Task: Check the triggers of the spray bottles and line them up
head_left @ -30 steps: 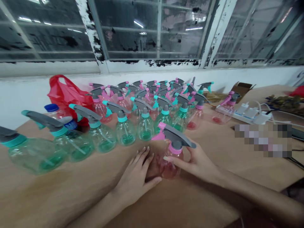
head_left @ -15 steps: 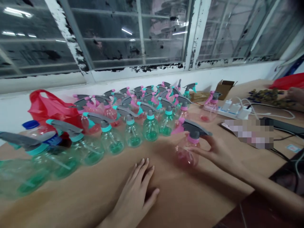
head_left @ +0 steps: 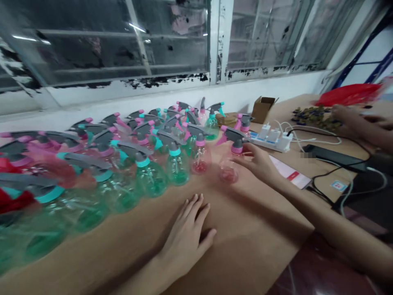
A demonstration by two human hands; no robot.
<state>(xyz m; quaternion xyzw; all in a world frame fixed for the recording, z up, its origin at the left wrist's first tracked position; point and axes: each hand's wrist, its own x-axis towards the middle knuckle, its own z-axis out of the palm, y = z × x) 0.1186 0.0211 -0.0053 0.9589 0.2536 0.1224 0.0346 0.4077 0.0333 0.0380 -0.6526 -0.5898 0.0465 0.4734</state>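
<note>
My right hand [head_left: 256, 162] grips a pink spray bottle [head_left: 229, 170] by its neck and upper side; the bottle is upright, with a pink collar and a grey and pink trigger head. Flat on the brown tabletop [head_left: 245, 237] lies my left hand [head_left: 192, 229], fingers stretched out and holding nothing. Beside the gripped bottle stands another pink spray bottle [head_left: 200, 162]. A green spray bottle [head_left: 178, 170] with a turquoise collar is at the end of a front row of green ones. Several more pink and green bottles crowd behind, some blurred.
A white power strip [head_left: 273, 141] with plugged-in chargers lies at the right, near a phone [head_left: 290, 172], a black adapter [head_left: 333, 157] and cables. Behind are a small cardboard box [head_left: 263, 110] and a red bag [head_left: 348, 95]. Another person's hand [head_left: 360, 123] is at the right edge.
My right hand has moved the pink spray bottle back toward the row of bottles. The camera view has turned right. My left hand stays flat on the table.
</note>
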